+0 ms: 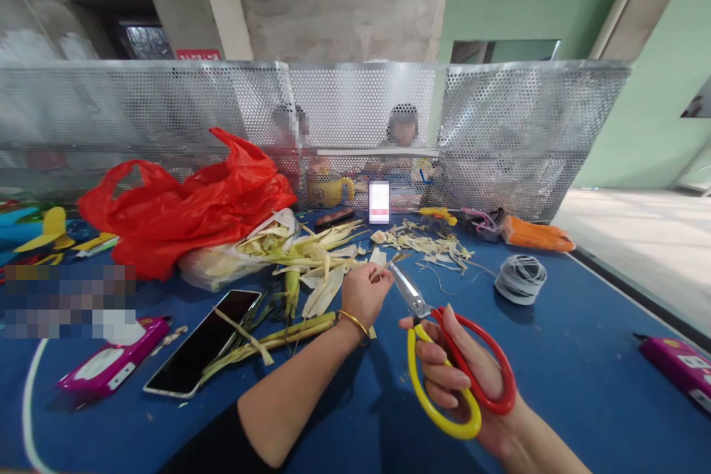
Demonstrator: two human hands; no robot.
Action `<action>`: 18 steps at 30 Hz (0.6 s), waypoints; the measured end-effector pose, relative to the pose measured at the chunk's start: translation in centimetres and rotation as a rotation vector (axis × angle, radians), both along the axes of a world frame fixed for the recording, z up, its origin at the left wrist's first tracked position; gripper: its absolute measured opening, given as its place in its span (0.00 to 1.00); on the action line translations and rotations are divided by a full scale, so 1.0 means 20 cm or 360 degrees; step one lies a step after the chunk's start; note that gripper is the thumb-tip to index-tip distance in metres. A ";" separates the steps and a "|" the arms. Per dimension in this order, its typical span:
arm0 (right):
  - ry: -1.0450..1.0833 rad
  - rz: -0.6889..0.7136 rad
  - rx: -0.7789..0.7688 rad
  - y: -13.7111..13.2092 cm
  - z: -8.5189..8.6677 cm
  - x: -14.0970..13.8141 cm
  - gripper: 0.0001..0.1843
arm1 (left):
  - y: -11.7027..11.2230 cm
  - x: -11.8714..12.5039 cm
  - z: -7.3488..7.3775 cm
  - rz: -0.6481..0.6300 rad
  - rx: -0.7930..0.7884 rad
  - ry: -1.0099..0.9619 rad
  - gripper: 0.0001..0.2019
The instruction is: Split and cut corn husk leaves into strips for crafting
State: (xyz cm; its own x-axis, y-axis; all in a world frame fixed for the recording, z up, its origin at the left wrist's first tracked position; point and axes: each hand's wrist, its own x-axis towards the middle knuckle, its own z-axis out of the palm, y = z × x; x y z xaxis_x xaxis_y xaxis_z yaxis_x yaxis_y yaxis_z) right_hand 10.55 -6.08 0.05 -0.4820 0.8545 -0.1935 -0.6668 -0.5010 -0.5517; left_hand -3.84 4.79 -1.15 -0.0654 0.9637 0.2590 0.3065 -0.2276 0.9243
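My right hand (452,366) grips a pair of scissors (411,292) with one red and one yellow handle loop. The blades point up and left, toward my left hand (364,292), whose fingers are pinched around a small piece of corn husk (395,261). The blade tips lie close to that piece; whether they touch it I cannot tell. A gold bangle (354,323) circles my left wrist. Beside that hand spreads a heap of pale green and yellow corn husks (319,266). Small husk scraps (433,241) are scattered beyond the scissors.
A red plastic bag (194,196) sits at the left, with a phone (205,344) and a purple box-shaped tool (114,359) nearer. To the right are a roll of grey cord (521,279) and an orange packet (538,234). A perforated metal screen (361,104) stands behind; people sit beyond it.
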 end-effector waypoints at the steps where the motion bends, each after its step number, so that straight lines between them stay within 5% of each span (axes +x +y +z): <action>1: -0.0067 -0.0012 0.0010 0.00 0.00 0.01 0.23 | 0.01 0.00 0.00 -0.0001 -0.0011 -0.0012 0.09; 5: -0.0797 -0.0102 0.0182 0.01 0.01 0.10 0.25 | 0.02 -0.01 0.02 -0.0051 -0.0152 -0.0243 0.11; 10: -0.2944 -0.0183 0.1022 0.11 -0.01 0.33 0.17 | -0.03 0.00 0.08 -0.0330 -0.0740 -0.0825 0.14; 12: -0.3549 -0.0088 0.1199 0.14 -0.02 0.40 0.17 | -0.05 0.00 0.10 -0.0449 -0.0903 -0.0974 0.16; 16: -0.3885 0.0286 0.1368 0.17 0.02 0.44 0.13 | -0.06 0.01 0.10 -0.0519 -0.0989 -0.1076 0.18; 18: -0.3823 0.0224 0.1433 0.20 0.06 0.40 0.09 | -0.07 0.02 0.09 -0.0529 -0.0999 -0.1088 0.18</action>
State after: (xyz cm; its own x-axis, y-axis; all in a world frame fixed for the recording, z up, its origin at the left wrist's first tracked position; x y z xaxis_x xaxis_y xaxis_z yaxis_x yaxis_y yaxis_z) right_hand 18.51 -2.04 1.25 -0.1533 0.9880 -0.0180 0.9867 0.1540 0.0517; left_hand -3.45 3.42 0.71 0.2886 0.9098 -0.2983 -0.3297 0.3870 0.8611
